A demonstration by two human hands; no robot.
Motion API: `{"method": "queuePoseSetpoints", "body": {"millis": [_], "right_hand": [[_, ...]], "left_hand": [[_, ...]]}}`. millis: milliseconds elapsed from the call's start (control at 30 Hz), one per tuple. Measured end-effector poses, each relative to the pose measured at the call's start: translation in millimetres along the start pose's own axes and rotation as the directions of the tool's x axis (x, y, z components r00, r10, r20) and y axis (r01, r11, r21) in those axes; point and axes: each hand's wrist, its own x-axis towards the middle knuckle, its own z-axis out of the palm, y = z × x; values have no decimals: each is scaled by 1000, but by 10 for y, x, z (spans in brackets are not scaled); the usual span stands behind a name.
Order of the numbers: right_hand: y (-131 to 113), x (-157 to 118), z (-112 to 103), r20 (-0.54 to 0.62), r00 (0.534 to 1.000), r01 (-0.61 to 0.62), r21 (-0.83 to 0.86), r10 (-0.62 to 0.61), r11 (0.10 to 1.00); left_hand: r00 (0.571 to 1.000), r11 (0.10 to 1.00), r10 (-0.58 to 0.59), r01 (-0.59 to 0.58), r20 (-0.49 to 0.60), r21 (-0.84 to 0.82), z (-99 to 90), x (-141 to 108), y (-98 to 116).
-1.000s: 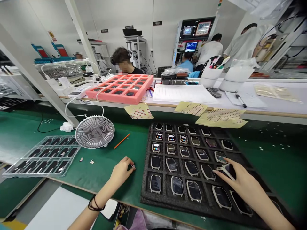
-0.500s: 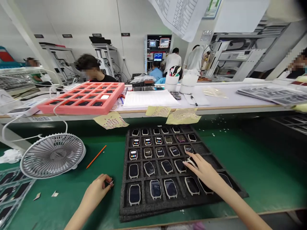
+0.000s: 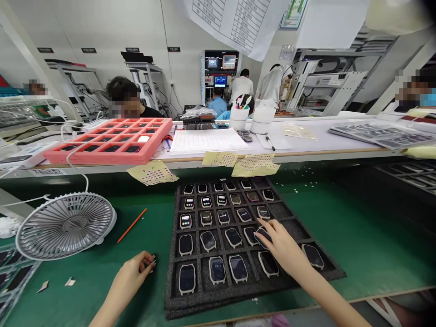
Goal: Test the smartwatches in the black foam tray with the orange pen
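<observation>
A black foam tray [image 3: 170,290] lies on the green work surface, its compartments holding several smartwatches without straps. Some faces are lit, such as the watch [image 3: 185,221] at the left with coloured icons; others are dark. Over the right part of the tray, my right hand [image 3: 281,243] is closed on a smartwatch [image 3: 264,236], its dark face turned up between thumb and fingers. This watch overlaps the one beside it in the same row. My left hand [image 3: 134,272] rests left of the tray, fingers curled together; a tiny pale thing at the fingertips is too small to name.
A white fan [image 3: 68,225] and an orange stick [image 3: 132,225] lie to the left. Above, a shelf holds a pink foam tray [image 3: 102,156], papers [image 3: 207,141] and white cups [image 3: 238,118]. Co-workers sit and stand beyond. Clear trays [image 3: 13,277] lie at lower left.
The watch in my right hand has turned from edge-on to face-up. The whole view has shifted slightly, with the scene sliding left. My left hand stays curled beside the tray.
</observation>
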Motion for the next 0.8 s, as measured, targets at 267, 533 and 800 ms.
{"method": "queuePoseSetpoints", "body": {"millis": [267, 533, 800], "right_hand": [[150, 157, -196, 227, 939, -327, 343, 260, 881], [236, 102, -33, -71, 997, -2, -50, -1, 999], [-8, 88, -178, 3, 974, -209, 393, 226, 895]], "left_hand": [[999, 998, 27, -29, -37, -49, 20, 9, -70], [978, 998, 5, -18, -209, -56, -138, -56, 1], [877, 890, -9, -212, -480, -405, -140, -297, 633]]}}
